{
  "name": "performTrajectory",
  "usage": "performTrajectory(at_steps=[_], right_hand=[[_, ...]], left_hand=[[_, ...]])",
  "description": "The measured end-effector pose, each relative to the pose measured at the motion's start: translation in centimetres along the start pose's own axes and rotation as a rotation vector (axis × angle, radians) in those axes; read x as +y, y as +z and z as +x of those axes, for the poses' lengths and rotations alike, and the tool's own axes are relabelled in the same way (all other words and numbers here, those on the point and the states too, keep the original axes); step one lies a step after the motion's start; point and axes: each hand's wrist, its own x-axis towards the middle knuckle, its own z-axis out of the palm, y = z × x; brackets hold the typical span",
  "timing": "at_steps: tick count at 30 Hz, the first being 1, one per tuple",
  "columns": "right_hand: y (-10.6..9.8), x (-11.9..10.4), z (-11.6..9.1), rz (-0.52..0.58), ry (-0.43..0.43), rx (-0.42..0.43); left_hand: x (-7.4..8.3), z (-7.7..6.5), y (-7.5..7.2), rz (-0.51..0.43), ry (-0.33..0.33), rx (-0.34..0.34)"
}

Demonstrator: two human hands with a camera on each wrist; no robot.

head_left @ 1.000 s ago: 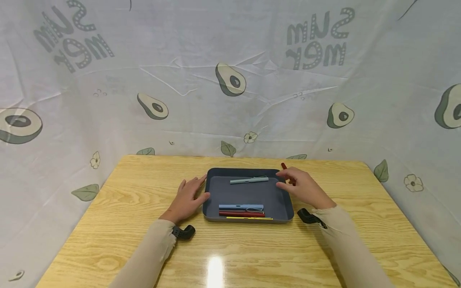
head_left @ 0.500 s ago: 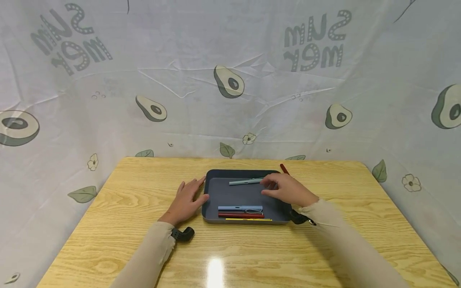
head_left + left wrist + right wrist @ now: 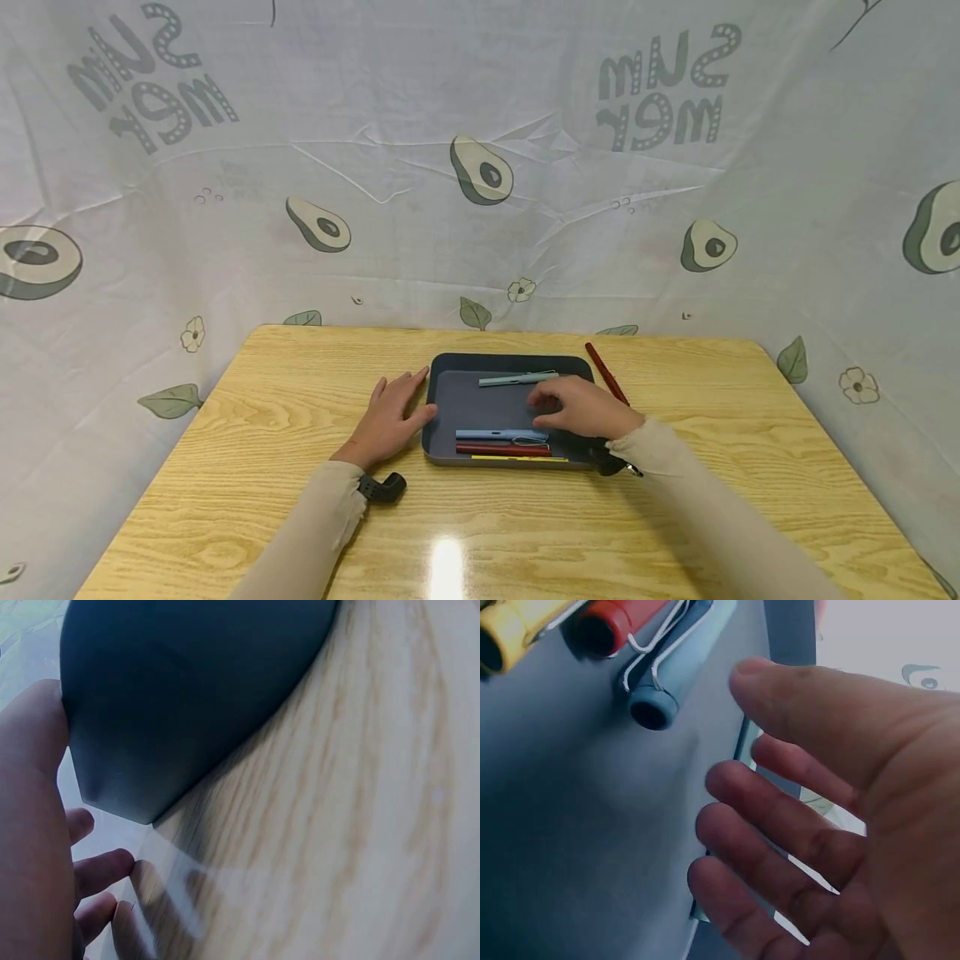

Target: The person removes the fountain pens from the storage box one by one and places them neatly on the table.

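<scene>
1. Before a pale avocado-print cloth point(image 3: 420, 92), a wood-grain table point(image 3: 217, 467) bears a dark gray rectangular tray point(image 3: 468, 406).
2. At the tray's left side, the left hand point(image 3: 388, 421) rests with fingers spread, its thumb touching the outer wall; it grips nothing and seems to steady the tray.
3. Over the tray's right half, the right hand point(image 3: 585, 407) hovers palm-inward, fingers softly bent, thumb well apart from them. Its grip is wide and holds nothing.
4. Inside, a blue clip pen point(image 3: 491, 435), a dark red pen point(image 3: 498, 449) and a yellow pen point(image 3: 517, 458) line the near wall; a pale green pen point(image 3: 510, 381) lies along the far side. Another red pen point(image 3: 604, 370) lies on the table, just beyond the tray's right edge.
5. Judging by the pose, the step is arranging pens, between grasps; picking one up would call for lowering the right fingertips and narrowing thumb to forefinger.
</scene>
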Motion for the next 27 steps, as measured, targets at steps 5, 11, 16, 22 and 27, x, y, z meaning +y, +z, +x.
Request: performTrajectory(at_steps=[5,11,16,22,27], right_hand=[[0.36,-0.13,-0.06,0.017,-0.001,-0.035],[0.53,-0.20,0.08,0.051,-0.010,-0.083],[0.64,-0.33,0.18,0.047,0.031,-0.102],[0.60,-0.57,0.17,0.066,0.085,-0.141],[0.58,-0.75,0.25,0.092,0.087,-0.150]], left_hand=[[0.23,-0.11,-0.10,-0.015,-0.002,0.005],[0.15,-0.11,-0.06,-0.011,0.004,0.011],[-0.04,-0.07,0.05,-0.004,0.000,0.004],[-0.14,-0.03,0.17,-0.007,0.003,0.005],[-0.11,-0.06,0.03,-0.005,0.003,0.002]])
